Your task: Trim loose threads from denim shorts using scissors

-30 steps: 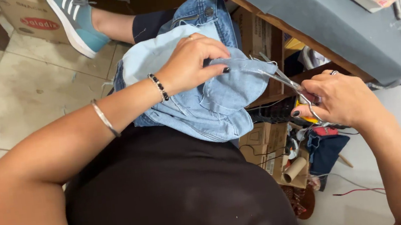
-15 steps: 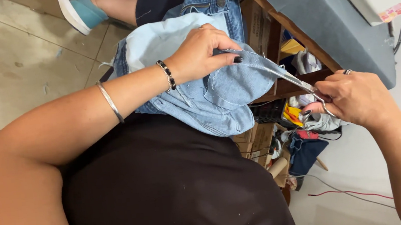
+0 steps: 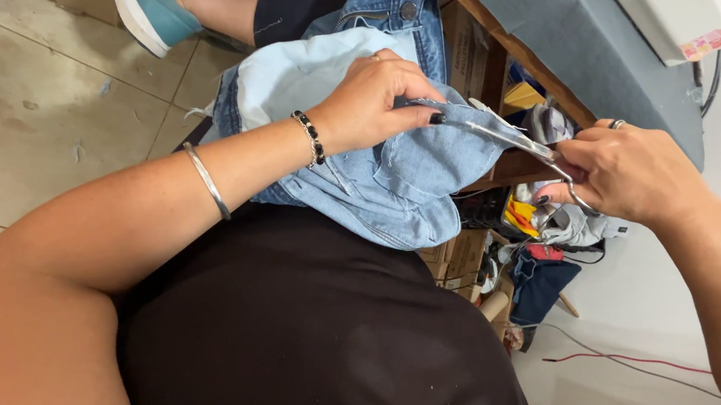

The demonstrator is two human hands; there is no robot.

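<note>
left hand (image 3: 372, 102) pinching denim (image 3: 393, 172), right hand (image 3: 633, 173) gripping scissors (image 3: 512, 138)

Blk top (image 3: 304, 345), silver bangle (image 3: 207, 180), bead bracelet (image 3: 310, 137), ring (image 3: 616, 124).

Denim garment (image 3: 393, 172) on lap, left hand (image 3: 372, 102) on top. Scissors (image 3: 512, 142) to its right, in right hand (image 3: 633, 173). Table (image 3: 557, 17) far right.

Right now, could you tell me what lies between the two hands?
In the head view, the metal scissors span from the right hand to the denim garment pinched by the left hand.
</note>
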